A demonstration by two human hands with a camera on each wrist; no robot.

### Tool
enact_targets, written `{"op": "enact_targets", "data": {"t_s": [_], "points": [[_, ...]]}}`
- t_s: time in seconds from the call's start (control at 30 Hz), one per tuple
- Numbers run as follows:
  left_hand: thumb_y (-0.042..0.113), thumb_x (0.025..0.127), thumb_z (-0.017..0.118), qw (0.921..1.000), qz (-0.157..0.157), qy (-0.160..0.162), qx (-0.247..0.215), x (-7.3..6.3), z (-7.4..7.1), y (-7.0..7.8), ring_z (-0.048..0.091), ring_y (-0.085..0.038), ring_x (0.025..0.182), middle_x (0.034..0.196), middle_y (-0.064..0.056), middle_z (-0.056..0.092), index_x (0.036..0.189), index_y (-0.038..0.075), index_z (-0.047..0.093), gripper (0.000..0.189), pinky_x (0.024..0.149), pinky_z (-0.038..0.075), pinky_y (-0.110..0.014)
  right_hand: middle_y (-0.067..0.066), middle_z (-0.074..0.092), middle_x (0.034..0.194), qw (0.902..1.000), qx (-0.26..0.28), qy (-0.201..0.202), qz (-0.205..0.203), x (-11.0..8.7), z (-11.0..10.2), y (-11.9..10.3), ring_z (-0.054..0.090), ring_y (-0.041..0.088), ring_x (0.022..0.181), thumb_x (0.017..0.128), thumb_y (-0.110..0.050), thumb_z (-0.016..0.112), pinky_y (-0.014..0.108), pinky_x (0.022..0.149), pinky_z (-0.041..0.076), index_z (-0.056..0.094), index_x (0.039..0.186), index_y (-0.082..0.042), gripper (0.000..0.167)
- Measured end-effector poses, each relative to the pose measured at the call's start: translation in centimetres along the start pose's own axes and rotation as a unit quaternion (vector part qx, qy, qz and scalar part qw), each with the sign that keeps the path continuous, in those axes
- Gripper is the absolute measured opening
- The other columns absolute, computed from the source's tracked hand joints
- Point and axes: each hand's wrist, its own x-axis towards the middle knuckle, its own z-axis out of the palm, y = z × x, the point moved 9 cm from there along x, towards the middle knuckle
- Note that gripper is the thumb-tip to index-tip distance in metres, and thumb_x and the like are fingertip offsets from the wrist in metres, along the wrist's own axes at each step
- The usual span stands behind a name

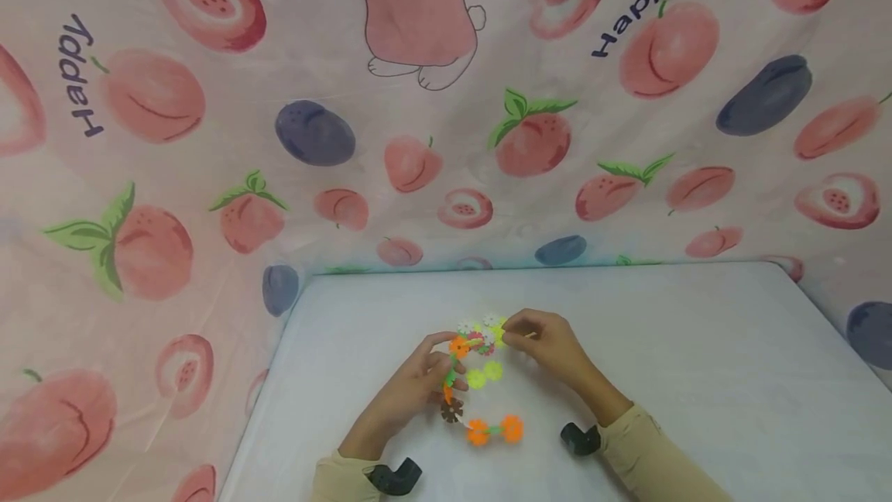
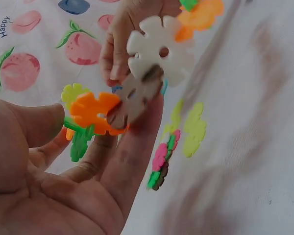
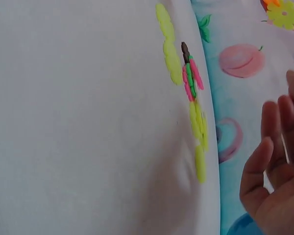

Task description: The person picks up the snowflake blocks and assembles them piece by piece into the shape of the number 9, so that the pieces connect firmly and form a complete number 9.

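My left hand (image 1: pixel 421 378) grips a chain of interlocked plastic flower pieces between thumb and fingers. In the left wrist view the chain runs through a green flower (image 2: pixel 80 142), an orange flower (image 2: pixel 95 113), a brown flower (image 2: pixel 134 100) and a white flower (image 2: pixel 159 51). Its lower end shows two orange flowers (image 1: pixel 512 428) joined by green in the head view. Beside the upper end is my right hand (image 1: pixel 547 339), fingers loosely bent. The right wrist view shows that hand (image 3: pixel 279 181) holding nothing, its fingers apart from a yellow flower (image 3: pixel 284 13).
Loose yellow flowers (image 1: pixel 484 374) lie on the white table (image 1: pixel 662 378) between the hands. Behind them sits a small group of pink, green and brown flowers (image 3: pixel 190 78). A fruit-print cloth (image 1: pixel 432 115) hangs at the table's back and left.
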Motion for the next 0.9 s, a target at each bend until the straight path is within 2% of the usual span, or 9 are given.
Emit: {"op": "enact_targets", "data": {"t_s": [0.27,0.53,0.63,0.73,0.9], "points": [[0.034,0.107,0.051,0.9996,-0.010,0.008,-0.025,-0.4,-0.2,-0.1,0.071,-0.027,0.104,0.129,-0.026,0.061,0.155,0.019,0.028,0.055,0.074,0.056,-0.031,0.000,0.076,0.099,0.9958,-0.064,0.045,0.048,0.3,-1.3,1.9,0.067,0.018,0.090,0.088,-0.021,0.080,0.034,0.076,0.055,0.077,0.103,-0.014,0.018],[0.030,0.108,0.052,0.9980,-0.016,0.014,-0.059,-0.4,-0.3,-0.3,0.072,-0.026,0.105,0.128,-0.023,0.065,0.150,0.017,0.032,0.048,0.084,0.060,-0.035,0.008,0.075,0.109,0.9857,-0.135,0.032,0.097,0.4,-1.0,3.7,0.067,0.024,0.094,0.089,-0.018,0.076,0.044,0.082,0.057,0.077,0.109,-0.010,0.022],[0.029,0.107,0.053,0.9986,-0.014,0.018,-0.048,-0.4,-0.5,-0.3,0.070,-0.030,0.108,0.126,-0.020,0.068,0.149,0.016,0.033,0.048,0.087,0.059,-0.036,0.010,0.074,0.110,0.9820,-0.157,0.025,0.102,0.5,-0.8,4.1,0.065,0.023,0.093,0.088,-0.018,0.077,0.044,0.083,0.056,0.076,0.114,-0.008,0.028],[0.029,0.107,0.054,0.9989,-0.015,0.023,-0.037,-0.4,-0.7,-0.3,0.068,-0.037,0.112,0.125,-0.018,0.071,0.148,0.015,0.034,0.048,0.088,0.059,-0.037,0.011,0.072,0.107,0.9784,-0.185,0.018,0.090,0.8,-0.6,4.1,0.063,0.022,0.090,0.087,-0.017,0.078,0.044,0.083,0.055,0.075,0.117,-0.006,0.032],[0.025,0.107,0.052,0.9987,-0.020,0.027,-0.038,-0.4,-0.9,-0.5,0.067,-0.041,0.113,0.125,-0.017,0.072,0.147,0.014,0.036,0.045,0.090,0.059,-0.038,0.008,0.069,0.099,0.9715,-0.224,0.008,0.078,1.1,-0.3,4.3,0.061,0.021,0.087,0.085,-0.020,0.080,0.042,0.078,0.054,0.074,0.117,-0.009,0.034]]}}
